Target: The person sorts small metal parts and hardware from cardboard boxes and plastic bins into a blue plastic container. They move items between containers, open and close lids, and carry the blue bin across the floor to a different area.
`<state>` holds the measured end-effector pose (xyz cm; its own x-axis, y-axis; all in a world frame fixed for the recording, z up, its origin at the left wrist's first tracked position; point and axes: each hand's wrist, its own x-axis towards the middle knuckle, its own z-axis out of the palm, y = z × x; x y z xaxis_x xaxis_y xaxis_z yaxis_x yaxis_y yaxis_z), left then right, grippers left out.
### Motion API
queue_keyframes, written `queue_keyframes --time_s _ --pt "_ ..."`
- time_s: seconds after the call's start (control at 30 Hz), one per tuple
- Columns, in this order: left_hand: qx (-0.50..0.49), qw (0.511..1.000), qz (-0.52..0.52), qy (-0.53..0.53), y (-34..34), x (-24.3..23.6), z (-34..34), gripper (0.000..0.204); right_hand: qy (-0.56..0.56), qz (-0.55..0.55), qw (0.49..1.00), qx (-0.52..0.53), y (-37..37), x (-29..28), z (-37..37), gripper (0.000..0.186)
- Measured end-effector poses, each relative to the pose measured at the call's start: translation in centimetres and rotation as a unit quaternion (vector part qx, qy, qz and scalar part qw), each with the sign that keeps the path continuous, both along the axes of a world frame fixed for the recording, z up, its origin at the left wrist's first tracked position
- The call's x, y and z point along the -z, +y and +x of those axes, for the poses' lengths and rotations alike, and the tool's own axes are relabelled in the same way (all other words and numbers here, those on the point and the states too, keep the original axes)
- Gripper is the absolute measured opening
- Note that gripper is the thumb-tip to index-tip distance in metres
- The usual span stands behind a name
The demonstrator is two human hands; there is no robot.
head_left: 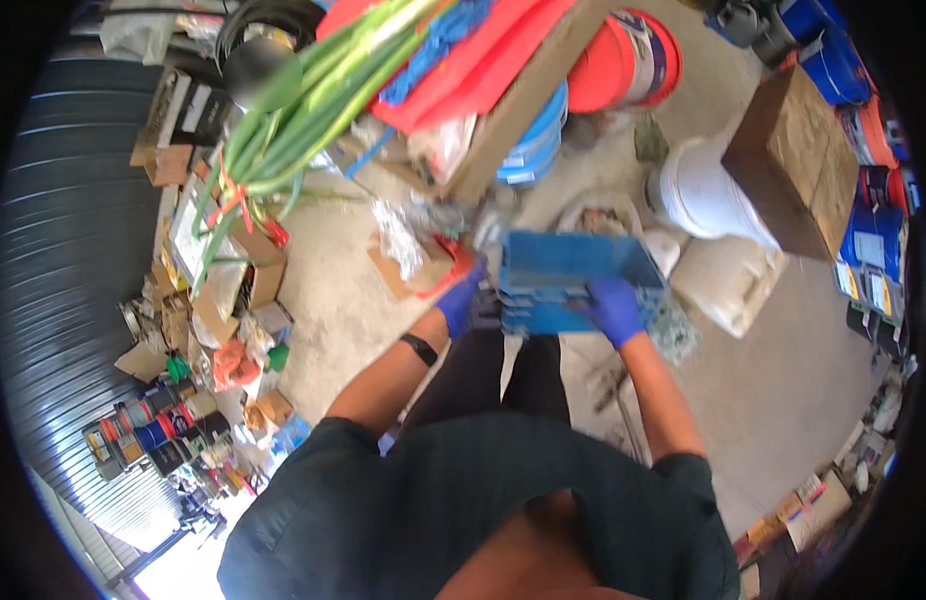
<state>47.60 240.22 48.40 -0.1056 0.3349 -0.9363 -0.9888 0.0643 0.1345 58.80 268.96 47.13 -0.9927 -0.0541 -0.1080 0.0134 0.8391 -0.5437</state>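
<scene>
Nested blue plastic crates [553,325] stand in a stack just in front of my legs. My right hand [615,310], in a blue-purple glove, grips the near rim of the top crate toward its right end. My left hand [461,300], gloved the same way, is beside the stack's left side, close to a red object [449,268] and a flattened piece of cardboard [388,272]. Its fingers are blurred and partly hidden, so I cannot make out whether it holds anything. Crumpled silvery wrapping [398,238] lies on the cardboard.
Long green onions [323,110] and red plastic [483,70] lie on a surface ahead. Red buckets [623,60], blue buckets [535,140], a white bucket [711,190], a cardboard box [795,160] and a whitish jerrycan [731,280] stand beyond the crates. Clutter lines the left wall.
</scene>
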Motion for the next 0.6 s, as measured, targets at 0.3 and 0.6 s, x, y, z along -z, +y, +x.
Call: queue_keyframes --time_s 0.3,0.6 --pt "-0.015 0.996 -0.079 0.023 -11.6 -2.5 5.6 0.058 0.017 0.065 0.976 -0.208 -11.0 -5.5 -0.4 0.037" --pt "-0.075 0.98 -0.144 0.11 -25.3 0.0 12.3 0.04 -0.028 0.053 0.938 -0.342 -23.6 -5.2 -2.5 0.032"
